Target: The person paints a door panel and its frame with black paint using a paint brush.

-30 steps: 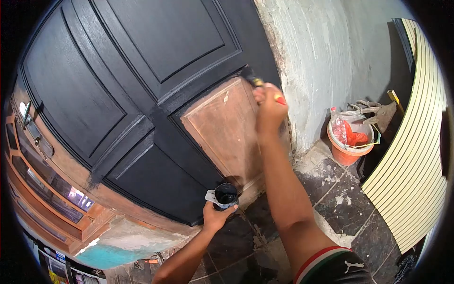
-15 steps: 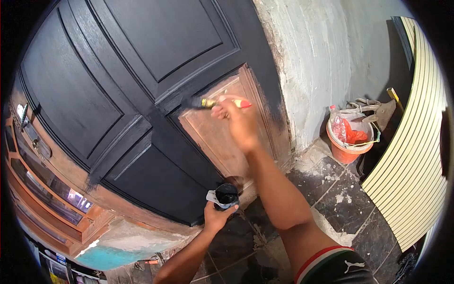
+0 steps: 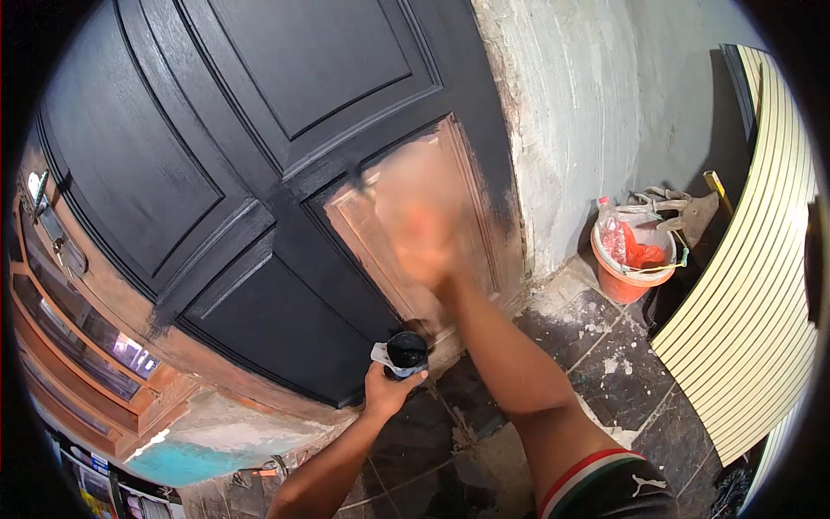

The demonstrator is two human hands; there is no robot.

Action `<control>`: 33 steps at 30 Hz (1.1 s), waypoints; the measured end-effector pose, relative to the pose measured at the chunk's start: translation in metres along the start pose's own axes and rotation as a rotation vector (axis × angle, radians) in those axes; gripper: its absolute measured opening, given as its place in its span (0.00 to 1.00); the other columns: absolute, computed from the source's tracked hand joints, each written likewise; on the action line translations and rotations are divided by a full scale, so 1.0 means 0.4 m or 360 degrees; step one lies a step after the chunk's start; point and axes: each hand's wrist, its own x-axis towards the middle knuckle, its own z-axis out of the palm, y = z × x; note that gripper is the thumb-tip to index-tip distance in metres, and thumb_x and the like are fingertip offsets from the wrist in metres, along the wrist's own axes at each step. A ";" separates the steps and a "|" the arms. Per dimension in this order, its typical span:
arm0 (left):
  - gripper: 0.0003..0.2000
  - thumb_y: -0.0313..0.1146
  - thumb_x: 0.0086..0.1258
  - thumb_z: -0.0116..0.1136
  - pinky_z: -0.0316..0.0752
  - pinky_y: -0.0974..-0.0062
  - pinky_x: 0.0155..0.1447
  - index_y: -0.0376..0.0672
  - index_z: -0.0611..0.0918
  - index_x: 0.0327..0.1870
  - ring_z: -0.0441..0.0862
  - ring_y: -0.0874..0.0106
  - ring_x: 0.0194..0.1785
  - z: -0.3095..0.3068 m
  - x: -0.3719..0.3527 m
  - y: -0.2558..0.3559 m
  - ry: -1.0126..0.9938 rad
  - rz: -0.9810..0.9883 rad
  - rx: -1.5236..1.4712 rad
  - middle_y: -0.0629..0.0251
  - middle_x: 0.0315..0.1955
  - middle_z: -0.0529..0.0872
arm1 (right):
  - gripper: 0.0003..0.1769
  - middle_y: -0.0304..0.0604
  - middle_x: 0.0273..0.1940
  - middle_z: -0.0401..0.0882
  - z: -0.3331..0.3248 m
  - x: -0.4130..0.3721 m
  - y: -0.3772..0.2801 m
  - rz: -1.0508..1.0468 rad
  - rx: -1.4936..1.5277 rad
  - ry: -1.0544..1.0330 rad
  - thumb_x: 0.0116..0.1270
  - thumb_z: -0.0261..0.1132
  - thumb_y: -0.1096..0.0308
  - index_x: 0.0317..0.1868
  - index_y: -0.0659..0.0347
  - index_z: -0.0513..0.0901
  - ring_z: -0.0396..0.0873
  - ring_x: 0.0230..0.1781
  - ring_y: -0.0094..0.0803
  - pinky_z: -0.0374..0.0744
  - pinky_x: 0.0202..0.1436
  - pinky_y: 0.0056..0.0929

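Note:
My left hand [image 3: 389, 394] grips a small dark cup [image 3: 406, 351] of black paint low in front of the door, with a whitish piece at its rim. My right hand [image 3: 420, 229] is smeared by motion over the bare brown lower panel [image 3: 356, 223]. From it a blurred paintbrush [image 3: 367, 180] points left, its dark bristles close to the panel's upper left moulding. Most of the wooden door [image 3: 333, 130] is coated black. Brown wood shows on the lower right panel and along the left edge by the lock [image 3: 65, 246].
An orange bucket [image 3: 624, 281] holding a plastic bottle [image 3: 611, 229] and red plastic stands by the grey wall [image 3: 588, 112]. Cream ribbed panels [image 3: 752, 294] lean at the right. Dark floor tiles [image 3: 553, 324] carry pale splatters. A wood-framed window [image 3: 95, 346] is at left.
My right hand has swung slightly down and left with the paintbrush and become blurred. The cup in my left hand sits almost where it was. The view has shifted a little.

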 end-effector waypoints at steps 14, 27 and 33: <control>0.37 0.36 0.60 0.89 0.78 0.67 0.71 0.34 0.80 0.68 0.86 0.67 0.62 0.015 -0.007 0.015 0.0017 -0.0001 0.0080 0.59 0.60 0.89 | 0.12 0.47 0.41 0.93 -0.074 0.102 0.202 -0.0002 0.0084 0.0784 0.79 0.71 0.68 0.54 0.68 0.92 0.90 0.40 0.30 0.85 0.46 0.30; 0.34 0.34 0.63 0.88 0.81 0.65 0.70 0.33 0.80 0.67 0.87 0.67 0.62 0.044 -0.020 -0.006 -0.0077 -0.0025 0.0143 0.57 0.60 0.89 | 0.09 0.56 0.42 0.92 -0.129 0.147 0.171 -0.0591 -0.0778 0.0276 0.73 0.72 0.71 0.49 0.67 0.91 0.91 0.40 0.53 0.88 0.45 0.44; 0.34 0.35 0.61 0.89 0.81 0.64 0.70 0.34 0.81 0.65 0.87 0.67 0.62 0.027 -0.042 0.060 -0.0107 -0.0050 0.0232 0.59 0.59 0.90 | 0.09 0.57 0.41 0.92 -0.139 0.160 0.169 -0.0381 -0.0476 0.0499 0.76 0.70 0.69 0.47 0.66 0.92 0.91 0.39 0.55 0.88 0.46 0.45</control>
